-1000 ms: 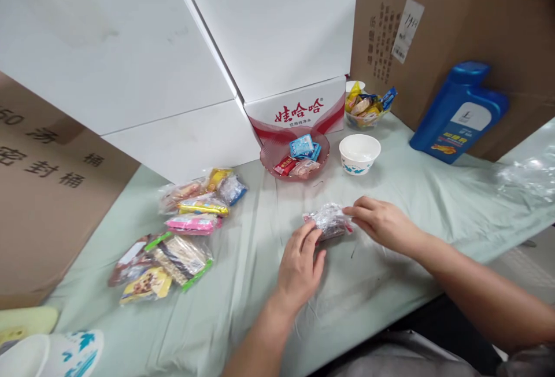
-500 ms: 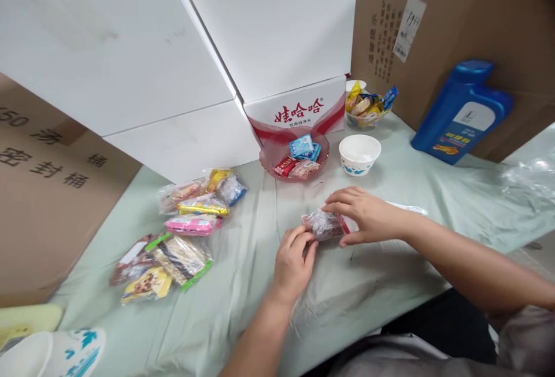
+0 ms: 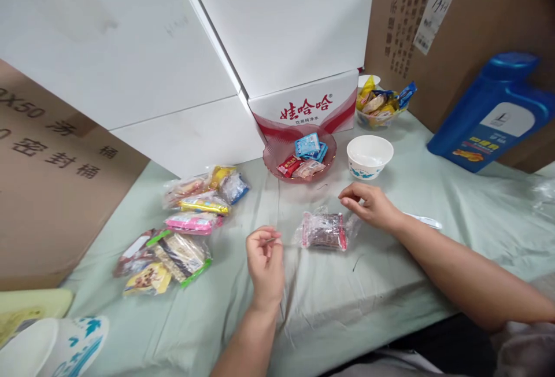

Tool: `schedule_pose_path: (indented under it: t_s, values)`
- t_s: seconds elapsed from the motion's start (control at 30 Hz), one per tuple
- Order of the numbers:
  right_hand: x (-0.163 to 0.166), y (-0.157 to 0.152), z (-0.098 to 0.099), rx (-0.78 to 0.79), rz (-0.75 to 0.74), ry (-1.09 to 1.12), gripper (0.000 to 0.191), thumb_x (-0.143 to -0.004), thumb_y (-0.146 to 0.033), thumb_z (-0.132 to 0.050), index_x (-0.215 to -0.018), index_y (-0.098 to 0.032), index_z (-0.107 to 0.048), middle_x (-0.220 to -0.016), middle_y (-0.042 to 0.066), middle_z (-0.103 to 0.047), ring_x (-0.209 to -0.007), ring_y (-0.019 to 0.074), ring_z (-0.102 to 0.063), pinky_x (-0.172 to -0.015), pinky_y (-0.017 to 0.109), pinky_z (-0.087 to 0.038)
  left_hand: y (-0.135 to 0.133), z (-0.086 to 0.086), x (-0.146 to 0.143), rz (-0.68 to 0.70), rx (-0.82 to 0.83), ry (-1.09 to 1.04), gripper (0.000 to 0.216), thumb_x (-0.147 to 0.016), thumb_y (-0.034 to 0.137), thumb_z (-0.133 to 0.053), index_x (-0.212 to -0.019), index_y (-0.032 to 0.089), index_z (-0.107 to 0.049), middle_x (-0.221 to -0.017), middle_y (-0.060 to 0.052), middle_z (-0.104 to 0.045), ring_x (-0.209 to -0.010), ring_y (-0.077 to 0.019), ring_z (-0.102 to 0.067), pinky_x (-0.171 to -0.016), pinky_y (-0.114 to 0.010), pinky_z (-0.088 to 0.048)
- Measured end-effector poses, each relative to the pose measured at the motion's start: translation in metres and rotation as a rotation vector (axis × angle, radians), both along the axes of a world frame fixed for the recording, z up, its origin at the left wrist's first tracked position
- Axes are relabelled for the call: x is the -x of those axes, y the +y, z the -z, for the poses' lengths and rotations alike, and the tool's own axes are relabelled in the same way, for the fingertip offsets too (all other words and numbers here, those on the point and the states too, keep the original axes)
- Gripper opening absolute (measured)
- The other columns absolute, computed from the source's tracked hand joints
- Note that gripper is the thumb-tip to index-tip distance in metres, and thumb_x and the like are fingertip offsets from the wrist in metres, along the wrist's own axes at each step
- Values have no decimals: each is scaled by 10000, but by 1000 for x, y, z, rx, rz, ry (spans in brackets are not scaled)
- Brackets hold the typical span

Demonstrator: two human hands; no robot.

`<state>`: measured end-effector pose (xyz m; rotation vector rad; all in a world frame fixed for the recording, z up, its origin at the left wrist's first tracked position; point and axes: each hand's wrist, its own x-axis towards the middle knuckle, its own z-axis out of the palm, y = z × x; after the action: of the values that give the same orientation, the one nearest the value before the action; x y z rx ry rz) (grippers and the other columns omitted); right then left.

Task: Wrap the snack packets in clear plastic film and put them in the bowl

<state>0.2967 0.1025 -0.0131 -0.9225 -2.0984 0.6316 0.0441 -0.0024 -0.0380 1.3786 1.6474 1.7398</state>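
Your left hand (image 3: 265, 267) is raised over the counter (image 3: 312, 302) with its fingers curled and the thumb near the index finger; whether that grip is closed on something thin, you can't tell from this view. Your right hand (image 3: 368, 204) has a loose, partly open grip, fingers bent and nothing visible in it.

The wrapped dark snack (image 3: 324, 232), with red ends and loose clear plastic around it, lies on the counter between your hands. It is apart from your left hand and just beside your right fingertips. Beyond your right wrist a white utensil (image 3: 427, 221) lies partly hidden by your forearm.

In front of you, the pink glass bowl (image 3: 273, 163) holds blue sachets (image 3: 307, 144), a red packet (image 3: 289, 166) and a pale pink packet (image 3: 309, 169). Just to its right is a white paper bowl (image 3: 370, 170) with blue leaf print, and behind that a clear bowl (image 3: 373, 119) full of snacks. A large blue bottle (image 3: 494, 114) is farther right, leaning. To your left, wrapped snacks (image 3: 191, 224) lie in a loose group, well apart from the dark one.
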Motion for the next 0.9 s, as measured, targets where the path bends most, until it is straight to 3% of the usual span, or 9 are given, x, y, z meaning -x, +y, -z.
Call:
schedule_pose_path:
  t_s: [0.07, 0.13, 0.23, 0.33, 0.47, 0.63, 0.73, 0.83, 0.9]
  values:
    - [-2, -3, -7, 18, -193, -78, 325, -851, -472, -641, -994, -180, -646, -943, 81, -669, -881, 197, -612, -780, 326, -502, 0, -3, 0, 20, -98, 195, 274, -813, 231, -612, -1058, 219, -492, -1192, -94, -540, -1059, -205, -595, -836, -340, -505]
    - [-1, -7, -13, 23, -362, -172, 383, -778, -454, -728, -1037, -184, -646, -1045, 101, -650, -987, 227, -594, -857, 367, -494, 1, -5, -2, 175, -97, 417, 456, -774, 272, -694, -1179, 230, -488, -1312, -120, -509, -1235, -268, -504, -964, -423, -461]
    - [2, -10, -14, 37, -396, -185, 152, -885, -312, -606, -953, -185, -654, -1008, 96, -658, -939, 198, -609, -833, 343, -500, 3, -5, -3, 320, 54, 484, 372, -807, 283, -676, -1159, 232, -568, -1114, -76, -640, -1086, -232, -597, -932, -397, -482]
    - [1, -5, -6, 62, -172, -74, 155, -927, -266, -507, -898, -192, -640, -866, 59, -681, -781, 163, -622, -696, 284, -505, 9, 1, 7, 119, 181, 179, 145, -847, 290, -613, -961, 200, -623, -841, -20, -647, -791, -157, -631, -754, -291, -509]
    - [-4, 6, 5, 6, 276, 92, 149, -890, -311, -534, -886, -201, -634, -793, 41, -681, -703, 167, -615, -615, 282, -497, 17, 5, 27, -29, 187, -167, 151, -768, 268, -650, -864, 183, -571, -762, 21, -575, -676, -108, -576, -652, -222, -469]
    - [-6, 2, -1, -162, 431, 199, 128, -881, -302, -543, -902, -208, -626, -818, 50, -674, -697, 169, -609, -680, 323, -520, 10, -7, 28, -221, -155, 101, 182, -782, 167, -624, -945, 204, -553, -862, 4, -573, -802, -128, -582, -744, -254, -480]
    - [-4, -6, -4, -137, 227, 189, 133, -898, -295, -544, -937, -204, -632, -780, 41, -680, -635, 148, -614, -641, 292, -521, 3, -13, 20, 17, -283, 513, 149, -840, 139, -563, -966, 217, -583, -925, -30, -624, -911, -176, -612, -833, -327, -492]
    - [-1, -6, -1, -25, -104, 20, 194, -911, -221, -490, -998, -200, -662, -839, 53, -716, -702, 153, -667, -662, 277, -531, 7, -8, 15, 196, -76, 857, 305, -910, 209, -482, -1204, 201, -560, -1137, -106, -657, -1146, -261, -570, -997, -459, -414]
    - [1, -3, 2, -3, -160, -83, 244, -899, -174, -464, -999, -200, -685, -921, 71, -729, -814, 175, -683, -726, 300, -536, 12, -4, 15, 180, 59, 959, 370, -926, 264, -463, -1278, 180, -538, -1167, -131, -655, -1193, -294, -538, -1049, -523, -339]
